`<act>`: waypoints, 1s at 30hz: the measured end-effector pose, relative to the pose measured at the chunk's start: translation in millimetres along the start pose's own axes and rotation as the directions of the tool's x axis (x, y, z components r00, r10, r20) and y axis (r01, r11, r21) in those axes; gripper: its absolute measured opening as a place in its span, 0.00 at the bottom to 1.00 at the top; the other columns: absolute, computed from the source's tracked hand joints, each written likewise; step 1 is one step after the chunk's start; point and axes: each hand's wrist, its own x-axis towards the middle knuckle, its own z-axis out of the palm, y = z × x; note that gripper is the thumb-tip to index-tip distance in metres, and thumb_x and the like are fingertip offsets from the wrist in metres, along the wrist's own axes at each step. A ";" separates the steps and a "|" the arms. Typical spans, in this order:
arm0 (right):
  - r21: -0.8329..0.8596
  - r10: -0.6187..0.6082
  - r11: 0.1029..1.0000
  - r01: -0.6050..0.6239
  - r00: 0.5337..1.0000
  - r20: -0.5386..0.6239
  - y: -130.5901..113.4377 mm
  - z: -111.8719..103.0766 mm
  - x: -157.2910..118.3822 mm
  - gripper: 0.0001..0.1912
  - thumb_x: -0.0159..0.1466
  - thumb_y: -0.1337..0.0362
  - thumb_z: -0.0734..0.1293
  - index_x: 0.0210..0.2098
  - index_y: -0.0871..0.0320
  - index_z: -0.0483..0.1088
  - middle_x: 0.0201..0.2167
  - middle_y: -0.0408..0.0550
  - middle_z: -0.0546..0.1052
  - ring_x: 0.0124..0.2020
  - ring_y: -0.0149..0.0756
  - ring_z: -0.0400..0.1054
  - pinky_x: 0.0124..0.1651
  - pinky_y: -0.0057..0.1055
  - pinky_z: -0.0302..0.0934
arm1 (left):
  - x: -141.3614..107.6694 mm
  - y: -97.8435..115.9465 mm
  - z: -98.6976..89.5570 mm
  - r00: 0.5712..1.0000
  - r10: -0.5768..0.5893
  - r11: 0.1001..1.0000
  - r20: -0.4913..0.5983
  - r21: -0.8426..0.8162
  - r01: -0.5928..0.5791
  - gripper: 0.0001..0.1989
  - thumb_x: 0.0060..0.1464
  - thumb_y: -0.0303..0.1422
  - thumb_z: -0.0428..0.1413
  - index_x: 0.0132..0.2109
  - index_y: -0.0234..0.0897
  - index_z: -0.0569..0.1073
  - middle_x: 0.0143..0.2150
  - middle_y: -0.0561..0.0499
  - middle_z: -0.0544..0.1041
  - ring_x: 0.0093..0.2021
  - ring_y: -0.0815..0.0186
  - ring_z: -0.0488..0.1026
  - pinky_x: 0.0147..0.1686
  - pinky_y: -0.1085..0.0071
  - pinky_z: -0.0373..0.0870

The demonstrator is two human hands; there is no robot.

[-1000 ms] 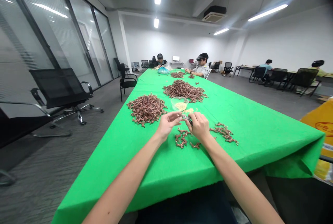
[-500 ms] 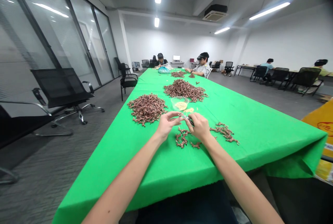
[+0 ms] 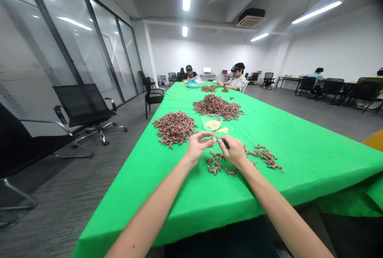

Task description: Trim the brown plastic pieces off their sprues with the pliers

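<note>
Right grip (image 3: 235,151) clenched on a small dark-handled metal tool (image 3: 224,142), left grip (image 3: 197,148) curled just beside its tip, loose brown sprigs (image 3: 215,163) below on the green tabletop (image 3: 299,170), a large brown heap (image 3: 175,128) and second heap (image 3: 218,106) remaining upper centre, pale bits in a clear bowl (image 3: 212,122) between.

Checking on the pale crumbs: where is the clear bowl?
In the head view, the clear bowl sits on the green tablecloth, just beyond the left hand and right hand, right of one brown heap and just before a second brown heap.
</note>
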 end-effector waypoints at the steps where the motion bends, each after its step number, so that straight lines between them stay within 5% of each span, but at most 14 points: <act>1: 0.020 0.007 1.000 -0.007 1.000 0.004 -0.4 0.2 0.1 0.18 0.72 0.54 0.57 0.37 0.59 0.70 0.30 0.49 0.74 0.31 0.37 0.68 0.37 0.31 0.58 | -0.1 0.0 -0.2 1.000 -0.002 1.000 0.002 -0.004 0.002 0.18 0.42 0.34 0.70 0.41 0.33 0.77 0.43 0.45 0.78 0.38 0.63 0.76 0.36 0.69 0.76; 10: 0.150 0.042 0.987 -0.051 0.997 0.062 -5.1 -1.8 1.9 0.17 0.72 0.55 0.57 0.35 0.58 0.71 0.28 0.47 0.74 0.28 0.35 0.67 0.35 0.30 0.57 | -1.6 0.9 -1.6 0.997 -0.060 0.998 0.054 0.007 0.060 0.23 0.43 0.34 0.70 0.48 0.32 0.78 0.42 0.44 0.79 0.40 0.60 0.77 0.40 0.66 0.76; 30: 0.220 0.068 0.970 -0.101 0.986 0.151 -11.1 -8.8 3.2 0.23 0.71 0.53 0.57 0.27 0.60 0.71 0.20 0.44 0.69 0.21 0.30 0.57 0.28 0.29 0.48 | -2.5 2.7 -3.7 0.996 -0.055 0.993 0.072 0.111 0.047 0.21 0.44 0.38 0.69 0.44 0.31 0.79 0.34 0.46 0.79 0.36 0.60 0.77 0.38 0.65 0.76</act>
